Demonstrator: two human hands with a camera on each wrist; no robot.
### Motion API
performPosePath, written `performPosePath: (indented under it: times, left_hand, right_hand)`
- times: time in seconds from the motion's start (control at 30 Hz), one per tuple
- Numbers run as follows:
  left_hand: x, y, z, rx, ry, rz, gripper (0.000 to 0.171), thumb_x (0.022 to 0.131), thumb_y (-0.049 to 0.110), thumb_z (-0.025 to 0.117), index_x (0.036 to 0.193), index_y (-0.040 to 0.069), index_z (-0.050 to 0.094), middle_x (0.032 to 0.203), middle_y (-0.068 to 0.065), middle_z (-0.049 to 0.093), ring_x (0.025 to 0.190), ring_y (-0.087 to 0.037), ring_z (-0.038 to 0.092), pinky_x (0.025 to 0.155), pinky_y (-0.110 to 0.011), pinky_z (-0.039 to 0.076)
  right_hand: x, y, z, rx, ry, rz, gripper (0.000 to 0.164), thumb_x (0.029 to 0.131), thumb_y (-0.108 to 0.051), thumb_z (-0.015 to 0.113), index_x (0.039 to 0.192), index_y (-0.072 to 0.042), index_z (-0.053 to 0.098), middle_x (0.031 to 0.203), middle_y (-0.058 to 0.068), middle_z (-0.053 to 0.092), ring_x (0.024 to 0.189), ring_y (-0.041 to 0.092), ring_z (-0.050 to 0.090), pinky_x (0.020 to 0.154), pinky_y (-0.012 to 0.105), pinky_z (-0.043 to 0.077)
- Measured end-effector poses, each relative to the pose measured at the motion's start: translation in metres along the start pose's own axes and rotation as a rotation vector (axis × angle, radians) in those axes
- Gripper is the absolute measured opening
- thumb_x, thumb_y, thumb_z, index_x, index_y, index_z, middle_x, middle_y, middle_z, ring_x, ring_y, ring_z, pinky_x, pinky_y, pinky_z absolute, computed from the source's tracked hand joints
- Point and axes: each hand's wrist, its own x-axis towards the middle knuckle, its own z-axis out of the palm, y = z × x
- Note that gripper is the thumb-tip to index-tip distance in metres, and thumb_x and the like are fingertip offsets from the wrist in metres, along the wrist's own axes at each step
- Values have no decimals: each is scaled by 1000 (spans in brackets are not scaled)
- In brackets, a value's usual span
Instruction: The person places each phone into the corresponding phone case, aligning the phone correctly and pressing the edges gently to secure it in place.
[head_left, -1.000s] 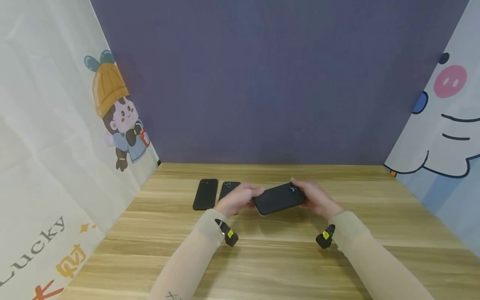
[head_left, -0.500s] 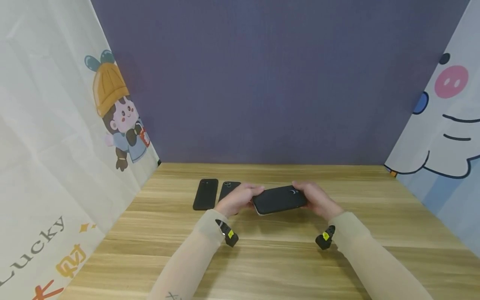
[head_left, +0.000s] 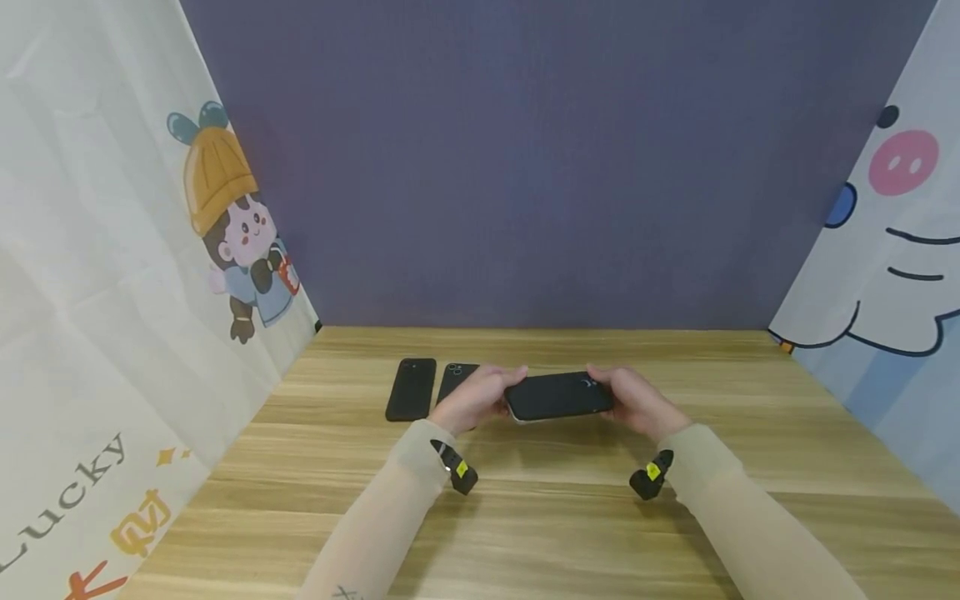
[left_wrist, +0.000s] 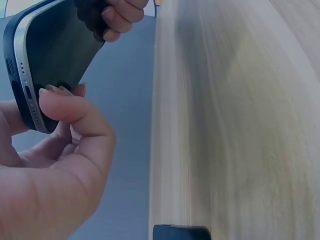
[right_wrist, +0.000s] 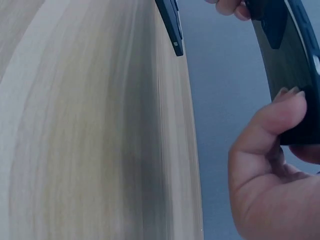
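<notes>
Above the table, both hands hold a smartphone in a black case, its back facing up. My left hand grips one short end, and my right hand grips the other, beside the camera. In the left wrist view, the black case runs along the phone's back, while the silver bottom frame with its port stands bare of it. The left fingers curl against the glossy screen. In the right wrist view, the right fingers curl on the screen side at the other end of the phone.
Left of the hands, a black phone-shaped item with a camera cutout lies on the wooden table. Beside it lies a dark phone, partly hidden by the left hand. A dark purple panel rises behind the table.
The phone's right end has come down slightly, so it lies more level and tilts further from the camera. Both hands keep their hold; the items on the table stay put.
</notes>
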Motion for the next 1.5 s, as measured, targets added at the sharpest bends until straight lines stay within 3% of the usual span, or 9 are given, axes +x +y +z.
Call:
performPosePath:
  times: [0.07, 0.23, 0.47, 0.63, 0.87, 1.03, 1.17, 1.37, 1.5]
  left_hand:
    - [0, 0, 0, 2, 32, -10, 35, 106, 31, 56, 83, 6, 67, 72, 1, 57, 58, -11, 53, 63, -30, 45]
    - [1, -1, -1, -23, 108, -26, 29, 101, 32, 64, 83, 9, 62, 62, 3, 43, 58, -11, 49, 55, -23, 42]
    - [1, -4, -1, -66, 198, -27, 31, 99, 30, 67, 77, 11, 56, 62, 1, 50, 56, -10, 50, 51, -20, 43]
    - [-2, -2, 1, -1, 256, -18, 34, 101, 31, 65, 74, 10, 58, 59, 1, 50, 54, -10, 49, 51, -21, 42]
    - [-3, 0, 2, 120, 299, -28, 39, 103, 32, 62, 70, 10, 62, 57, -1, 51, 53, -12, 48, 58, -29, 45]
    - [-3, 0, 2, 139, 332, -20, 37, 104, 30, 60, 74, 8, 64, 59, -2, 51, 55, -15, 48, 59, -31, 44]
    - [-2, -2, -1, 105, 315, -22, 39, 104, 31, 59, 72, 9, 61, 60, -1, 50, 55, -15, 47, 59, -31, 42]
    - [-1, -5, -3, -25, 240, -25, 38, 104, 31, 59, 72, 11, 57, 60, 1, 50, 54, -11, 47, 55, -24, 40]
    - [0, -5, -4, -61, 183, -29, 38, 103, 33, 61, 71, 11, 60, 59, 1, 51, 53, -9, 46, 51, -22, 37]
  right_hand:
    - [1, 0, 0, 14, 22, -1, 25, 109, -25, 46, 106, -4, 58, 85, 2, 62, 65, 10, 58, 54, 22, 42]
    - [1, -1, -1, 65, 76, 4, 24, 109, -26, 47, 108, -4, 54, 84, 2, 62, 65, 11, 58, 52, 22, 42]
    - [1, 0, -1, 75, 79, -10, 26, 109, -26, 47, 110, -1, 54, 83, 2, 63, 64, 11, 59, 52, 23, 45]
    - [0, -1, 1, 85, 58, -21, 29, 109, -26, 47, 117, 1, 52, 82, 0, 65, 64, 10, 62, 52, 22, 49]
    - [0, -1, 2, 53, 23, -37, 25, 109, -24, 45, 109, -1, 55, 85, 0, 65, 66, 10, 63, 54, 23, 50]
    - [-2, 1, 2, -2, -7, -39, 33, 110, -26, 44, 121, 3, 55, 91, 4, 66, 69, 12, 64, 61, 27, 53]
    - [-2, 0, 3, -6, -4, -31, 34, 111, -27, 44, 122, 3, 56, 91, 3, 66, 68, 12, 62, 61, 27, 53]
    - [-1, -1, 3, 48, 38, -25, 27, 110, -26, 47, 111, -2, 57, 90, 1, 62, 69, 10, 59, 59, 25, 50]
    - [0, -1, 2, 70, 62, -25, 25, 109, -27, 48, 108, -3, 56, 87, 1, 61, 68, 10, 59, 58, 24, 49]
